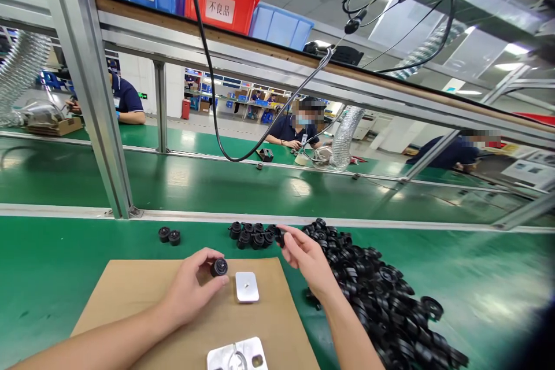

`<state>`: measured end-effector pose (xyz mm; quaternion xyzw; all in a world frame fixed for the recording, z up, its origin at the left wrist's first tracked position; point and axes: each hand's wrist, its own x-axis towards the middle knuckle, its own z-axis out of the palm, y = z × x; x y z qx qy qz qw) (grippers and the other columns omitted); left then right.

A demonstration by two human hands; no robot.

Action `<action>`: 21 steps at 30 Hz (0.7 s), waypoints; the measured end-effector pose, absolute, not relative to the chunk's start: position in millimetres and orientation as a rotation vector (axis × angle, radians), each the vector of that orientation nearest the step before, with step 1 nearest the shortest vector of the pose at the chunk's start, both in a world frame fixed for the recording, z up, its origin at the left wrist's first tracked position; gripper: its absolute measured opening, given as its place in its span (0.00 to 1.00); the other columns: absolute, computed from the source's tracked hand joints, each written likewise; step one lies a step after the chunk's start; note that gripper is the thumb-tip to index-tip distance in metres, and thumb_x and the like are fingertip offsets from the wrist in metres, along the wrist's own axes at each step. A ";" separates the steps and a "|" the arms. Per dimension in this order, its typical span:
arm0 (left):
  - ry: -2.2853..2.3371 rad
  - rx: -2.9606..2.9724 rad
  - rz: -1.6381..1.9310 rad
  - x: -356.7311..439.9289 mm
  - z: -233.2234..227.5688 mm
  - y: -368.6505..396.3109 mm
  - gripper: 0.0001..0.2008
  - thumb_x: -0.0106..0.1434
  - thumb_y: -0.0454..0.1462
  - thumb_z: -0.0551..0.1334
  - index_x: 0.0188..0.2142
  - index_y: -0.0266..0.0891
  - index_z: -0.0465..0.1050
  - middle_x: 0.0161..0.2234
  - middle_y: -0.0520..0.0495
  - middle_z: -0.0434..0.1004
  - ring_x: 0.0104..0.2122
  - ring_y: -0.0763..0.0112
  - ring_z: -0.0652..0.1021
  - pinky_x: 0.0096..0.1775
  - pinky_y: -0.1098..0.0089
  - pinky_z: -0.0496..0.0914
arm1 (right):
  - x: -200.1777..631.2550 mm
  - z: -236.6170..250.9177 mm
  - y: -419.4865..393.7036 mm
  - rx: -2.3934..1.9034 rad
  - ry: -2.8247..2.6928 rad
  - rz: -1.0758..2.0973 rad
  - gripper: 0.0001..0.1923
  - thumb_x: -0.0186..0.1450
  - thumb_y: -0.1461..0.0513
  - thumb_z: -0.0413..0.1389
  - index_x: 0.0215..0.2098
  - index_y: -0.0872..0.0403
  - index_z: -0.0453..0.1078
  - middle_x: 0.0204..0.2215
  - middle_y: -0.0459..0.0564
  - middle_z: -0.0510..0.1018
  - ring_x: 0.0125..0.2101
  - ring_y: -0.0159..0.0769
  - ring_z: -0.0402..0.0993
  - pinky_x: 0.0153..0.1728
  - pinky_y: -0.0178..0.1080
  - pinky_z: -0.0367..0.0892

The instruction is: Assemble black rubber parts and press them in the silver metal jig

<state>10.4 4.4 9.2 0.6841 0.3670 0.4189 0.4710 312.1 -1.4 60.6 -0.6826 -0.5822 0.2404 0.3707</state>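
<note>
Over the brown cardboard sheet (pixel 156 300), my left hand (pixel 191 286) holds a round black plastic part (pixel 219 267) between thumb and fingers, its ringed end facing up. My right hand (pixel 309 260) pinches another small black part (pixel 280 237), partly hidden by the fingers, beside a group of similar black parts (pixel 245 238). A small silver metal block (pixel 247 287) with a centre hole lies just right of my left hand. Closer to me is a larger silver metal plate (pixel 225 358) with slots, cut off by the frame's lower edge.
A large heap of black parts (pixel 373 283) spreads along the right of the green bench (pixel 47 277). Two round black parts (pixel 169 236) stand at the left. A metal post (pixel 87 87) and a hanging black cable (pixel 212 98) are ahead. Co-workers sit across the bench.
</note>
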 end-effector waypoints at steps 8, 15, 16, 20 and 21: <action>0.776 1.649 1.088 9.5 7.6 3.9 0.17 0.66 0.40 0.69 0.54 0.44 0.81 0.46 0.42 0.81 0.47 0.57 0.80 0.50 0.60 0.76 | 254.2 47.6 -18.0 -1.187 -1.350 1.106 0.28 0.69 0.41 0.60 0.54 0.54 0.77 0.26 0.47 0.75 0.23 0.32 0.68 0.23 0.33 0.61; 0.787 1.499 1.031 11.8 4.8 4.4 0.20 0.61 0.36 0.71 0.53 0.42 0.79 0.50 0.42 0.84 0.49 0.56 0.82 0.53 0.59 0.75 | 235.1 40.2 -32.7 -1.228 -1.765 0.679 0.17 0.73 0.53 0.58 0.55 0.50 0.75 0.38 0.51 0.81 0.33 0.37 0.77 0.33 0.37 0.75; 0.781 1.513 1.026 11.7 4.5 4.6 0.18 0.62 0.36 0.71 0.52 0.42 0.80 0.49 0.43 0.84 0.49 0.56 0.82 0.53 0.60 0.75 | 234.9 40.4 -33.6 -1.229 -1.791 0.645 0.16 0.73 0.54 0.58 0.55 0.50 0.75 0.38 0.51 0.81 0.32 0.37 0.76 0.32 0.36 0.75; 0.741 1.552 1.034 11.4 3.1 5.1 0.17 0.62 0.35 0.70 0.51 0.43 0.81 0.49 0.44 0.84 0.49 0.56 0.82 0.53 0.60 0.75 | 235.1 40.5 -33.5 -1.199 -1.876 0.584 0.13 0.72 0.56 0.58 0.53 0.50 0.75 0.37 0.50 0.80 0.32 0.36 0.76 0.30 0.35 0.73; 0.738 1.553 1.033 11.4 2.8 5.2 0.17 0.63 0.35 0.70 0.52 0.43 0.81 0.49 0.44 0.84 0.49 0.56 0.82 0.53 0.60 0.75 | 234.7 40.0 -33.2 -1.188 -1.892 0.589 0.13 0.72 0.57 0.58 0.53 0.50 0.75 0.37 0.50 0.80 0.32 0.36 0.76 0.30 0.35 0.73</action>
